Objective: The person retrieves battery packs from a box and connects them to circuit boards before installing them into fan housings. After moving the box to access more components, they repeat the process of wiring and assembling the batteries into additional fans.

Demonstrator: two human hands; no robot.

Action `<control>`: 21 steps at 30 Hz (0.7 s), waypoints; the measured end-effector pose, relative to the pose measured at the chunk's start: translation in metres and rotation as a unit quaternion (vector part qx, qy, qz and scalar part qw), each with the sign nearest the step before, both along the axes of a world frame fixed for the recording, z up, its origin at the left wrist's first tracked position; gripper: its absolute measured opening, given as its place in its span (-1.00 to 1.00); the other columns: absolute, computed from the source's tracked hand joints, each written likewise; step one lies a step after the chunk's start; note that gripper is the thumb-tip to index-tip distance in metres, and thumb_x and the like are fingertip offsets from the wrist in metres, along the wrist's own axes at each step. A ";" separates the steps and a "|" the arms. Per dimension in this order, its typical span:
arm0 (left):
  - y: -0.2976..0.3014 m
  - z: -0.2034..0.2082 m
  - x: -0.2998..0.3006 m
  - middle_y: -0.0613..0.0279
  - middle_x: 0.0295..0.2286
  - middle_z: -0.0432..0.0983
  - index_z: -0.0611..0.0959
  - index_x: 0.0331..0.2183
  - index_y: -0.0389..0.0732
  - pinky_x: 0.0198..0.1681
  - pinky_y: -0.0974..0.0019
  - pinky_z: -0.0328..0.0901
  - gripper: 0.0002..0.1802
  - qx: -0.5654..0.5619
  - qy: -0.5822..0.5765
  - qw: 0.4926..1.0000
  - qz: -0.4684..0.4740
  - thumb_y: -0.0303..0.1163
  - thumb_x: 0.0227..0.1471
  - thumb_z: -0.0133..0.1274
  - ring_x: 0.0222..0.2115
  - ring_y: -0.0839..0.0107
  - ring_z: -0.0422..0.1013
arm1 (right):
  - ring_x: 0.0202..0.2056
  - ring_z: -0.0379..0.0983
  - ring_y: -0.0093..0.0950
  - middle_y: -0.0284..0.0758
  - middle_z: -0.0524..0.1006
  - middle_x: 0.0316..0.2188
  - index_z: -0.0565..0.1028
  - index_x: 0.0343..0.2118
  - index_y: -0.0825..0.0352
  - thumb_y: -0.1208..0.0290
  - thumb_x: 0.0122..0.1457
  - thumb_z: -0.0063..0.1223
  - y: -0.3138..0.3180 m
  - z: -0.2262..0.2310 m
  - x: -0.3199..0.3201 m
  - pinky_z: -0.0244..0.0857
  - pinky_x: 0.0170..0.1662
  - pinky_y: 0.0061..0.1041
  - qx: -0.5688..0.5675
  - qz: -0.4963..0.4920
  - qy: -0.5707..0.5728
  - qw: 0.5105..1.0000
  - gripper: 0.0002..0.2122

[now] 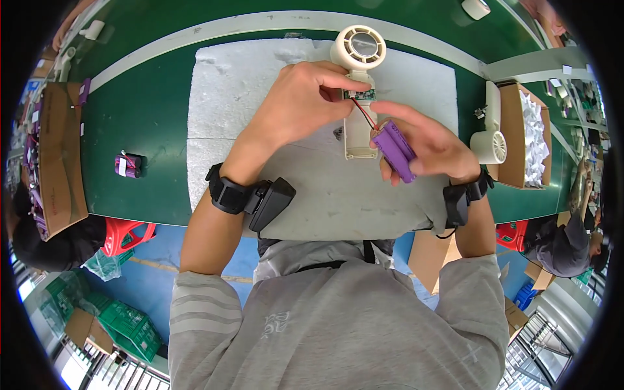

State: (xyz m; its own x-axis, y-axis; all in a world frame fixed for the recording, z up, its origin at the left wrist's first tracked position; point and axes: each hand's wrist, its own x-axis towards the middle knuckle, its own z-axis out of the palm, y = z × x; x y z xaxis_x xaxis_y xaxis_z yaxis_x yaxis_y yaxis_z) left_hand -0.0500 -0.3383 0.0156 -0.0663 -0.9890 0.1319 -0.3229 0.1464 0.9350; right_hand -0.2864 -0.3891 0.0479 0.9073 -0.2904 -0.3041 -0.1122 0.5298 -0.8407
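Low at the left, a green crate (130, 325) stands on the floor; its contents are too small to tell. A brown box (430, 260) shows below the table edge at the right, its inside hidden. Higher up, at the left of the green table (140, 201), a tall carton (64, 156) holds purple batteries, seen past its rim. At the right, an open carton (517, 140) is filled with white pieces (534, 140).

The right hand (432, 146) is partly curled, thumb and fingers closed around a purple battery pack (394, 151) just above the grey mat (338, 208); its index finger stretches toward the fan (357, 136). Red and black wires (364, 112) run from the pack to a small circuit board (367, 95) in the fan's handle. The left hand (299, 101) is half closed, index fingertip and thumb at that board; whether it pinches or only presses, I cannot tell. The fan lies on white foam (416, 78), its round head farthest from the person. A second fan (489, 147) lies beside the open carton.
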 end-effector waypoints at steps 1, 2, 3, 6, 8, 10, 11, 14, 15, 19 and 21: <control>0.000 0.002 0.000 0.17 -0.42 0.58 0.72 -0.27 -0.09 -0.34 0.40 0.37 -0.65 0.004 -0.005 1.000 0.000 -0.53 -0.23 0.16 -0.48 0.45 0.47 | -0.26 0.50 -0.34 -0.25 0.38 -0.13 0.01 0.28 0.27 0.50 -0.10 0.21 0.002 -0.003 0.000 0.41 -0.34 -0.49 0.005 0.005 -0.027 1.000 -0.16; 0.001 0.003 0.000 0.17 -0.42 0.58 0.72 -0.28 -0.10 -0.35 0.40 0.37 -0.66 0.001 -0.010 1.000 -0.003 -0.53 -0.24 0.18 -0.49 0.45 0.47 | -0.25 0.49 -0.32 -0.25 0.36 -0.12 0.01 0.28 0.27 0.49 -0.14 0.24 0.004 -0.006 -0.001 0.42 -0.34 -0.49 0.010 0.010 -0.054 0.998 -0.13; 0.001 0.005 0.000 0.17 -0.43 0.58 0.72 -0.29 -0.11 -0.36 0.40 0.37 -0.66 -0.002 -0.016 1.000 -0.007 -0.53 -0.25 0.20 -0.49 0.44 0.47 | -0.24 0.49 -0.30 -0.26 0.35 -0.11 0.00 0.28 0.28 0.48 -0.18 0.26 0.006 -0.008 -0.001 0.42 -0.34 -0.48 0.014 0.015 -0.081 0.997 -0.10; 0.001 0.004 -0.002 0.16 -0.45 0.57 0.72 -0.30 -0.13 -0.38 0.40 0.38 -0.67 -0.031 -0.040 0.999 -0.007 -0.53 -0.26 0.23 -0.51 0.41 0.47 | -0.20 0.47 -0.31 -0.28 0.35 -0.12 0.06 0.25 0.29 0.42 -0.25 0.32 0.009 0.008 0.004 0.41 -0.32 -0.48 0.012 -0.017 -0.028 0.999 -0.08; 0.001 0.002 -0.004 0.15 -0.46 0.57 0.73 -0.32 -0.15 -0.41 0.39 0.38 -0.69 -0.086 -0.074 0.994 0.003 -0.52 -0.27 0.25 -0.52 0.36 0.48 | -0.18 0.45 -0.31 -0.29 0.35 -0.13 0.08 0.24 0.29 0.38 -0.28 0.34 0.007 0.009 0.003 0.40 -0.30 -0.48 0.010 -0.033 0.000 0.999 -0.07; 0.001 0.002 -0.005 0.14 -0.47 0.56 0.73 -0.33 -0.15 -0.42 0.38 0.38 -0.70 -0.098 -0.083 0.992 0.005 -0.52 -0.27 0.24 -0.53 0.34 0.48 | -0.14 0.42 -0.35 -0.29 0.35 -0.10 0.16 0.19 0.32 0.32 -0.32 0.37 -0.002 0.002 -0.002 0.37 -0.24 -0.49 -0.080 -0.060 0.008 0.995 -0.09; 0.000 0.003 -0.006 0.13 -0.47 0.56 0.73 -0.34 -0.16 -0.43 0.36 0.39 -0.71 -0.111 -0.090 0.990 0.009 -0.52 -0.26 0.24 -0.53 0.31 0.48 | -0.11 0.40 -0.37 -0.29 0.35 -0.08 0.19 0.16 0.33 0.28 -0.35 0.39 -0.005 -0.001 -0.003 0.35 -0.21 -0.49 -0.126 -0.073 0.013 0.989 -0.10; 0.001 0.005 -0.007 0.11 -0.43 0.57 0.73 -0.32 -0.16 -0.42 0.38 0.40 -0.71 -0.121 -0.110 0.987 0.007 -0.54 -0.25 0.23 -0.52 0.32 0.50 | -0.10 0.38 -0.42 -0.27 0.35 -0.04 0.24 0.12 0.34 0.22 -0.40 0.42 -0.009 -0.004 -0.003 0.32 -0.15 -0.49 -0.138 -0.104 0.000 0.985 -0.11; 0.001 0.006 -0.006 0.09 -0.38 0.59 0.72 -0.30 -0.16 -0.42 0.41 0.40 -0.69 -0.118 -0.124 0.985 0.004 -0.55 -0.24 0.24 -0.50 0.35 0.52 | -0.09 0.37 -0.44 -0.26 0.35 -0.01 0.27 0.09 0.35 0.18 -0.42 0.43 -0.009 -0.005 -0.002 0.30 -0.13 -0.48 -0.144 -0.117 -0.008 0.983 -0.11; 0.001 0.004 -0.006 0.07 -0.42 0.58 0.72 -0.32 -0.18 -0.41 0.36 0.41 -0.73 -0.119 -0.116 0.986 0.006 -0.52 -0.21 0.22 -0.50 0.27 0.52 | -0.05 0.35 -0.45 -0.26 0.37 0.00 0.27 0.10 0.37 0.23 -0.40 0.44 -0.005 -0.009 0.001 0.26 -0.04 -0.44 -0.202 -0.134 -0.012 0.970 -0.12; 0.001 0.003 -0.006 0.07 -0.46 0.57 0.72 -0.33 -0.19 -0.42 0.32 0.41 -0.75 -0.121 -0.105 0.987 0.013 -0.50 -0.21 0.21 -0.51 0.22 0.51 | -0.04 0.36 -0.43 -0.26 0.39 -0.01 0.29 0.09 0.37 0.26 -0.40 0.44 -0.002 -0.011 0.002 0.26 -0.02 -0.43 -0.248 -0.125 -0.015 0.960 -0.14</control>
State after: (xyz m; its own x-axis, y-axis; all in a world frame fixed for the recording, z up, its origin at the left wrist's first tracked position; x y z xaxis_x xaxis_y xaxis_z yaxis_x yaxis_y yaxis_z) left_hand -0.0561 -0.3372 0.0185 -0.0929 -0.9317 0.3510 -0.5116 0.3471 0.7860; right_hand -0.2844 -0.3906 0.0374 0.7961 -0.6033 -0.0474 -0.0061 0.0704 -0.9975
